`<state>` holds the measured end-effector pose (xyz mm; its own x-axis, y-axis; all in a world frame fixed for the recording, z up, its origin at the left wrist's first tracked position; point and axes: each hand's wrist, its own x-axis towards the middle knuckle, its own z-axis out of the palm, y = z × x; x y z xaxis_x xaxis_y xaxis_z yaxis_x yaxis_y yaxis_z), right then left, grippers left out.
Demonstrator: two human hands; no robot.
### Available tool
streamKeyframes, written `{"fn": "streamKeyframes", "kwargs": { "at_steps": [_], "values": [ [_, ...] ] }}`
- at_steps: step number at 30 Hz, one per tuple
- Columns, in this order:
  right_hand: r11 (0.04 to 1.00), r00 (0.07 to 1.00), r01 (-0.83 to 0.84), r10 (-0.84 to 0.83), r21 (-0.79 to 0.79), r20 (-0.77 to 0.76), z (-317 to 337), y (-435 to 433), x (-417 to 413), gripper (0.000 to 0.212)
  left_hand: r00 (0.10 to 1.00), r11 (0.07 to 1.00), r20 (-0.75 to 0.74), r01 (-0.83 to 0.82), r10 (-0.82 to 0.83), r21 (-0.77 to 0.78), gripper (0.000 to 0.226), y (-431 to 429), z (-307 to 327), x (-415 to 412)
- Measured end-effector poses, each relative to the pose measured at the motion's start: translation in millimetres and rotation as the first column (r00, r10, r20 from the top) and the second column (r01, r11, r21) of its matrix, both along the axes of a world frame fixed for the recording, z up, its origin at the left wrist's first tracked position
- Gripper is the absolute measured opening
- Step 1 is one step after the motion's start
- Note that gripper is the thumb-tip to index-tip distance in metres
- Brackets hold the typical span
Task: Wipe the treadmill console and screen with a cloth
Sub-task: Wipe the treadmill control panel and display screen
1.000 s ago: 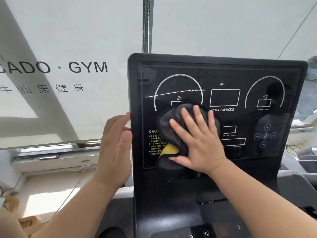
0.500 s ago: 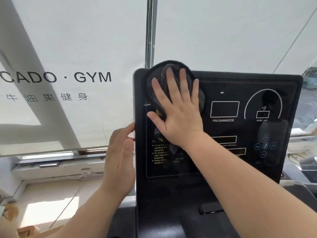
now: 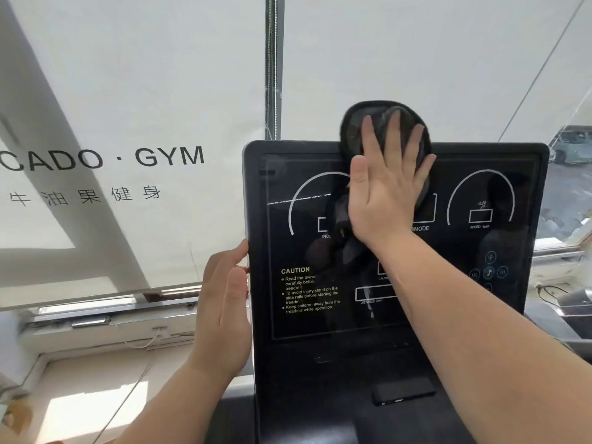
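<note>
The black treadmill console [image 3: 528, 315] stands upright in front of me, its glossy screen [image 3: 307, 251] marked with white gauges and a caution text. My right hand [image 3: 384, 193] presses a dark grey cloth [image 3: 352, 129] flat against the top middle of the screen, fingers straight; the cloth pokes above the console's top edge and hangs below my palm. My left hand [image 3: 224, 309] rests against the console's left edge, fingers straight, thumb touching the frame.
A white roller blind [image 3: 128, 91] printed with "GYM" hangs behind the console, with a bead chain [image 3: 272, 65] by a metal post. A window sill [image 3: 96, 328] runs below it. Through the right window a parked car [image 3: 573, 145] shows.
My right hand slid the cloth from the lower left of the screen up to its top left, then right along the top edge to the middle. My left hand stayed on the left edge.
</note>
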<state>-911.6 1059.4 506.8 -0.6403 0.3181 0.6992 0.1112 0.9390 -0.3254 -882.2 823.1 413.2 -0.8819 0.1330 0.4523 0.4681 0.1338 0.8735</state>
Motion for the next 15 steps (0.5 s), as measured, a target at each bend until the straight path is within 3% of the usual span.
{"fn": "streamKeyframes", "kwargs": {
  "at_steps": [6,12,15],
  "values": [
    [0.93,0.992,-0.124,0.115,0.347,0.047,-14.2,-52.4,-9.3,0.058,1.0,1.0,0.013,-0.006,0.006,0.017,0.075,-0.6,0.3,-2.6],
    [0.775,0.942,-0.333,0.257,0.537,0.214,-82.7,-46.2,32.5,0.059,1.0,0.999,-0.007,-0.029,0.029,0.028,0.069,2.7,0.4,-2.8],
    [0.785,0.96,-0.277,0.204,0.554,0.192,-91.4,-9.4,43.5,0.062,1.0,0.999,0.006,-0.002,0.002,0.036,0.07,0.4,0.5,-2.2]
  ]
}}
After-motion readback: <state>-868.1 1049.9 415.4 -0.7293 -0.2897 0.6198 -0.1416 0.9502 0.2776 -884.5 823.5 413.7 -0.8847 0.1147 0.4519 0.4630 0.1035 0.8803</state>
